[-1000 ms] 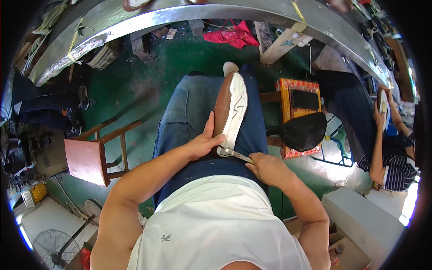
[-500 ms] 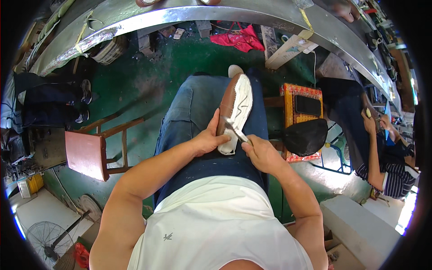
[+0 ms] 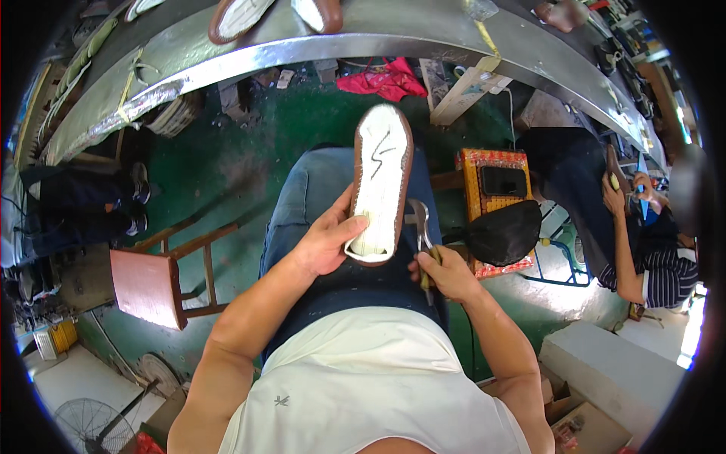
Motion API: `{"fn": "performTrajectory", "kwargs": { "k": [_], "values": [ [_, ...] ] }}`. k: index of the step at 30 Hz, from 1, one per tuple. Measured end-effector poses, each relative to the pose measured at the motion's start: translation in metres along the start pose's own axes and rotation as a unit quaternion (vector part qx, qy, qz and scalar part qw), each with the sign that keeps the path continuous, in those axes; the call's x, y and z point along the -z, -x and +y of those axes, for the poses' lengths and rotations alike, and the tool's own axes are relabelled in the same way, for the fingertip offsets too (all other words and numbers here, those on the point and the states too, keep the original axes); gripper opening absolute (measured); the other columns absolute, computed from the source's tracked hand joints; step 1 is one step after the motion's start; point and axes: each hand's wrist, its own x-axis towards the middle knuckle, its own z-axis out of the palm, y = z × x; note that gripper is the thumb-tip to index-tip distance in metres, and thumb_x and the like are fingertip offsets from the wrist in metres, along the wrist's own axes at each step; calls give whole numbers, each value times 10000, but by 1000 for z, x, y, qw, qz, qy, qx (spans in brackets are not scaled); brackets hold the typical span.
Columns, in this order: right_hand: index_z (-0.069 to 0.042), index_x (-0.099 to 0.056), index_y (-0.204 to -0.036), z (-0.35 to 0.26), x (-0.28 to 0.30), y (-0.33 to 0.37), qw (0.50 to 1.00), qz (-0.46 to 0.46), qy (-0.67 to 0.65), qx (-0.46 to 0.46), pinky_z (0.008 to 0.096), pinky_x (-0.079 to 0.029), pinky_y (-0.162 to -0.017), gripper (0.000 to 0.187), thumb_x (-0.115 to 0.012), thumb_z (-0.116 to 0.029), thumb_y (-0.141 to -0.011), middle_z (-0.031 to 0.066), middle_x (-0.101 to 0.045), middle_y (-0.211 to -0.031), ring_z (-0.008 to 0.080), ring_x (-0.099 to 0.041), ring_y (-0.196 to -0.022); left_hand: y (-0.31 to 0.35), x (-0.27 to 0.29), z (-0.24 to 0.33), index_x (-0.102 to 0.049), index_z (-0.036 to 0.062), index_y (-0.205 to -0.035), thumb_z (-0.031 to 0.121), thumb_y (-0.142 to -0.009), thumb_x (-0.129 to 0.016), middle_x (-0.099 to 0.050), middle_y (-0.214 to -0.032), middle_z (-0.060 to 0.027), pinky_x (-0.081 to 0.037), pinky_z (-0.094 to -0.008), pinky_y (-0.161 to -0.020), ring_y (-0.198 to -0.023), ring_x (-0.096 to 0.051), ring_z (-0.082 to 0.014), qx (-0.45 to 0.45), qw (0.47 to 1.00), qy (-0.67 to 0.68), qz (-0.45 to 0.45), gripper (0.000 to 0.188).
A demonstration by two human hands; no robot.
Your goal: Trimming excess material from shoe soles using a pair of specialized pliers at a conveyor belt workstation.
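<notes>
My left hand (image 3: 327, 240) grips the heel end of a brown shoe upper on a last (image 3: 382, 178), its thumb on the underside. That underside faces up, white with a dark squiggly line and a stitched-looking brown edge around it. In my right hand (image 3: 448, 272) are metal lasting pincers (image 3: 422, 223), with a curved head and a short side stub. The head is just right of the shoe, apart from it, over my thigh. My fingers partly hide the handles.
Ahead runs a metal-edged bench (image 3: 302, 49) bearing more brown shoes (image 3: 240, 17). A brown stool (image 3: 145, 286) stands left. At right, an orange-patterned seat (image 3: 470, 170) carries a phone (image 3: 504, 181) and a black pad (image 3: 505, 233). A co-worker (image 3: 631, 250) sits beyond it.
The shoe has turned so its white underside faces me squarely and has come up closer. The pincers have moved off the shoe to its right. The view has tilted, showing more of the bench.
</notes>
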Motion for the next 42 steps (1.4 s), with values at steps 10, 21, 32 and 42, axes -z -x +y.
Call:
{"fn": "performTrajectory", "kwargs": {
  "k": [10, 21, 32, 42],
  "values": [
    [9, -487, -1260, -93, -19, 1, 914, -90, -314, 240, 361, -614, -771, 605, -683, -479, -960, 91, -643, -1030, 189, -697, -892, -4, -69, 63, -25, 70, -1623, 220, -811, -864, -315, -1599, -129, -312, -414, -1188, -1460, -360, -240, -200, 955, -202, -88, 1177],
    [-1, -322, -1432, -119, -29, -5, 886, -88, -251, 381, 387, -551, -969, 980, -945, -221, -708, 135, -533, -1364, 230, -603, -1216, -28, -97, 70, -260, 87, -1501, 175, -929, -758, -526, -1349, -104, -481, -379, -1046, -1212, -568, -208, -255, 965, -58, 34, 764],
    [38, -285, -1479, -115, -30, -22, 878, -42, -193, 436, 419, -403, -1148, 1096, -968, -255, -674, 161, -449, -1488, 245, -488, -1371, -31, -101, 62, -233, 100, -1505, 138, -938, -741, -493, -1362, -107, -477, -389, -1055, -1248, -531, -206, -291, 952, -58, 76, 762],
    [18, -337, -1470, -122, -21, -17, 851, 25, -120, 510, 410, -455, -1097, 1034, -956, -257, -688, 160, -493, -1459, 227, -534, -1323, -22, -96, 51, -229, 94, -1500, -35, -796, -812, -535, -1308, -129, -515, -428, -1027, -1216, -584, -261, -298, 941, -141, 80, 924]
  ]
}}
